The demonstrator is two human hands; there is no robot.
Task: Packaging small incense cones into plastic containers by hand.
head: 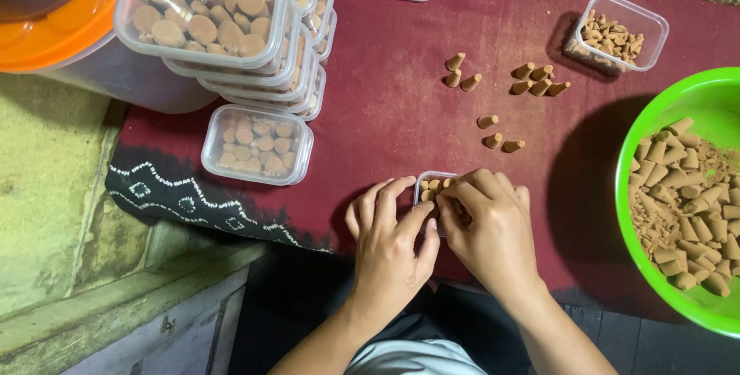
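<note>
I note both hands, left hand (393, 240) and right hand (486, 225), pinched around the small clear box (428, 184) of brown cones between their fingertips; pressing unevenly could tip it, spilling cones onto the maroon cloth (401, 97) beyond.

Setting: small home workshop for hand-packing incense cones. Evidence: low table (432, 51) under a dark red cloth (385, 113) with patterned black border; stacked clear lidded boxes (231, 36) filled with brown cones; green bowl (655, 136) of bulk cones; loose cones (493, 122) laid out in small groups; worn concrete ledge (54, 190) alongside.
</note>
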